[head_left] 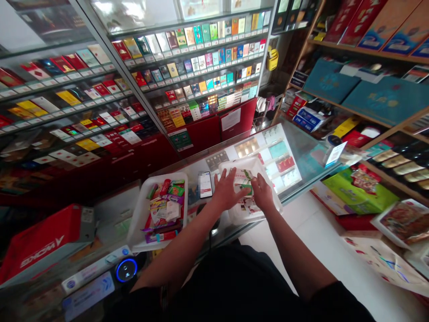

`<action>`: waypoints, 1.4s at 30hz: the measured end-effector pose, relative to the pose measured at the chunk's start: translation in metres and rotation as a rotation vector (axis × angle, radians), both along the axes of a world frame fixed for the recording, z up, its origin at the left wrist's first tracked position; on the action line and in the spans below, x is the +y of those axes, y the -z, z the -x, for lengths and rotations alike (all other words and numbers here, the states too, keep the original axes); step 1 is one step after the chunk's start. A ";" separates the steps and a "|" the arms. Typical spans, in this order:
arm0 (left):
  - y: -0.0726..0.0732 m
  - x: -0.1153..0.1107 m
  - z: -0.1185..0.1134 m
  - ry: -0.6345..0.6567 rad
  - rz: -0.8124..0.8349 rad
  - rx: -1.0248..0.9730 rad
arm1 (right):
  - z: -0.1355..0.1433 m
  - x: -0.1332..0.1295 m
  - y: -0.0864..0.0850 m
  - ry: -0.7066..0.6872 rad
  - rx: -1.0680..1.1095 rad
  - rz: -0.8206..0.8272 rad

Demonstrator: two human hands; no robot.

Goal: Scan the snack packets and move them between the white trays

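My left hand (226, 191) reaches over a white plastic tray (236, 219) on the glass counter. Its fingers are spread, and they rest at the left side of a flat white and green packet (244, 174). At the packet's right edge, the fingers of my right hand (262, 193) are curled and pressed together on it. More small packets (248, 205) lie under and below my hands, partly hidden. Just left of the tray, a phone (205, 185) with a lit screen lies on the counter. Further left stands a second white tray (136, 232) with several colourful wrapped snacks (167, 210).
Glass shelves of cigarette packs (201, 62) rise behind the glass counter (295, 143). At the left are a red box (50, 241) and a round device with a blue ring (126, 270). Wooden shelves with blue boxes (378, 98) and a green carton (358, 192) stand right.
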State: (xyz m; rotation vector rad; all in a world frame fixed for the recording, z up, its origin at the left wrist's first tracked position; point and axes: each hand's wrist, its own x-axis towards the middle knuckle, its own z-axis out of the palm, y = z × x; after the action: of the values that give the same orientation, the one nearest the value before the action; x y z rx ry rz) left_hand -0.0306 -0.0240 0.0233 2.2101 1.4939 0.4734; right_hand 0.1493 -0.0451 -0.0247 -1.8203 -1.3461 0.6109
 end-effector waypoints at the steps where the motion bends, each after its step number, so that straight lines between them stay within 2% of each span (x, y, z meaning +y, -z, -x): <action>1: 0.002 0.002 -0.006 0.010 0.012 -0.001 | -0.007 0.002 0.004 0.010 -0.005 0.000; 5: 0.009 0.011 -0.029 0.048 0.059 0.000 | -0.030 0.007 0.015 0.031 -0.007 0.000; 10: 0.020 0.021 -0.047 0.053 0.065 0.012 | -0.045 0.012 0.019 0.026 -0.018 0.042; 18: 0.039 0.035 -0.052 -0.003 0.132 0.067 | -0.041 0.018 0.031 -0.030 -0.085 0.001; 23: 0.032 0.029 -0.048 0.007 0.119 0.056 | -0.036 0.022 0.027 -0.040 -0.088 -0.037; 27: 0.019 0.016 -0.037 0.011 0.106 0.054 | -0.025 0.026 0.015 -0.044 -0.081 -0.070; 32: 0.005 -0.005 -0.012 -0.006 0.075 0.052 | 0.002 0.023 -0.001 -0.095 -0.062 -0.089; 42: -0.015 -0.063 0.069 -0.140 0.052 0.037 | 0.081 0.007 -0.008 -0.276 -0.054 -0.095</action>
State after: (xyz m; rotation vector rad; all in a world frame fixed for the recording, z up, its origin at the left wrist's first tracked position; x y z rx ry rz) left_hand -0.0994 -0.0870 0.0379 2.0937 1.6693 0.4346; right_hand 0.0679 -0.0382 -0.0162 -1.5984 -1.6502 0.6331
